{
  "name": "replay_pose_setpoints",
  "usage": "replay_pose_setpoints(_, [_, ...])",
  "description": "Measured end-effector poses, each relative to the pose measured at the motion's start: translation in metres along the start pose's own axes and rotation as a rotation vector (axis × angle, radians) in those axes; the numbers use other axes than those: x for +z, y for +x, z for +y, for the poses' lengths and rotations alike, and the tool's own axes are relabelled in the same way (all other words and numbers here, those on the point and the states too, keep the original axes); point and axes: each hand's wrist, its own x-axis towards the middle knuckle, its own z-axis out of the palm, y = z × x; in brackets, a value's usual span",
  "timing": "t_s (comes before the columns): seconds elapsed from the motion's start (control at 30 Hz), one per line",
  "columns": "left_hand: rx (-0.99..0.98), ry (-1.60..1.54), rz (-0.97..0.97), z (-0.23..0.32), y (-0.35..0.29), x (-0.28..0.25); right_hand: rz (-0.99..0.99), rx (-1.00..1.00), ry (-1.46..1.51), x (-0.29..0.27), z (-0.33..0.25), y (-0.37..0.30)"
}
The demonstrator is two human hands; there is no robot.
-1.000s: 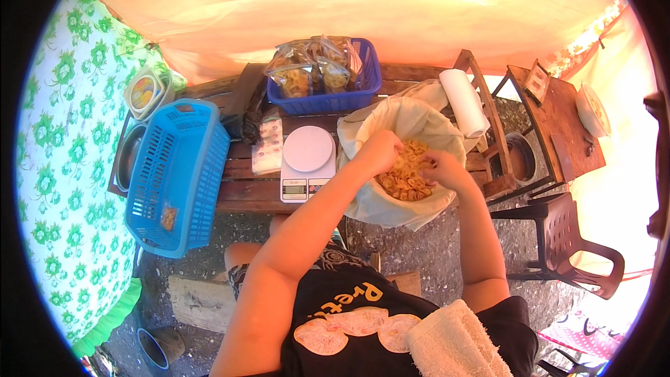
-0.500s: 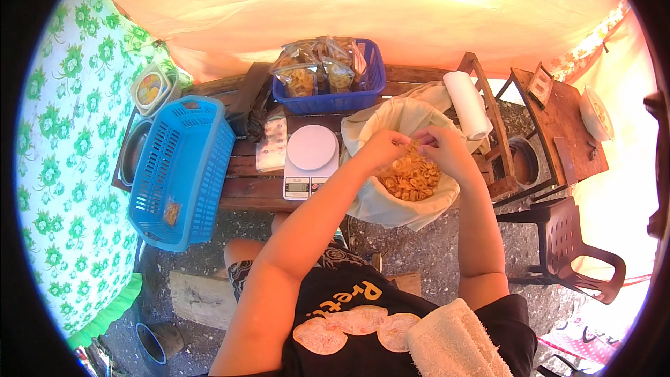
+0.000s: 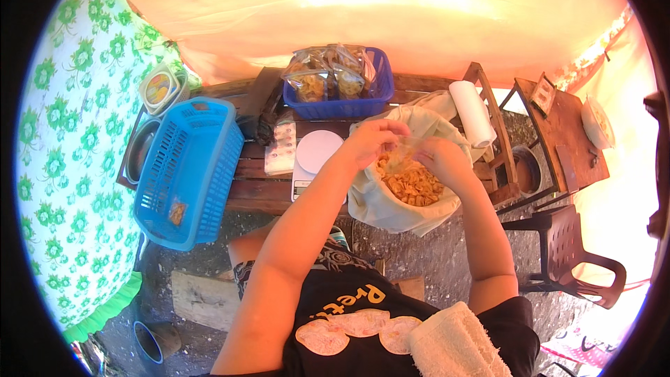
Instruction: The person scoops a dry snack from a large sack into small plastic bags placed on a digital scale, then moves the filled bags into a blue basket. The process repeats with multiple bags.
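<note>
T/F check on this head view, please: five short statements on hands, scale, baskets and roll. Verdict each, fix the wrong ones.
1. The left hand and right hand are both at the pale cloth that holds the chips. True.
2. The white scale stands to the right of the pale cloth. False: it stands to the left.
3. The dark blue basket holds filled clear bags. True.
4. The light blue basket is packed full. False: just one small packet shows in it.
5. The white roll lies inside the dark blue basket. False: it lies to the right of that basket, beside a wooden frame.
</note>
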Motion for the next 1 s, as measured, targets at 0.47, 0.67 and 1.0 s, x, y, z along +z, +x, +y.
replay_pose_setpoints(0.47, [0.301,-0.715,0.037,-0.065,-0.076,-0.047,0.03,0.018,0.731,0.016,-0.078,0.063])
replay_pose_setpoints(0.67, [0.206,-0.681,0.235,-0.066,-0.105,-0.1,-0.069,0.138,0.867,0.08,-0.088,0.083])
replay_pose_setpoints(1.0, [0.163,-0.139,0.873,-0.103,-0.196,-0.162,0.284,0.065,0.408,0.131,-0.094,0.109])
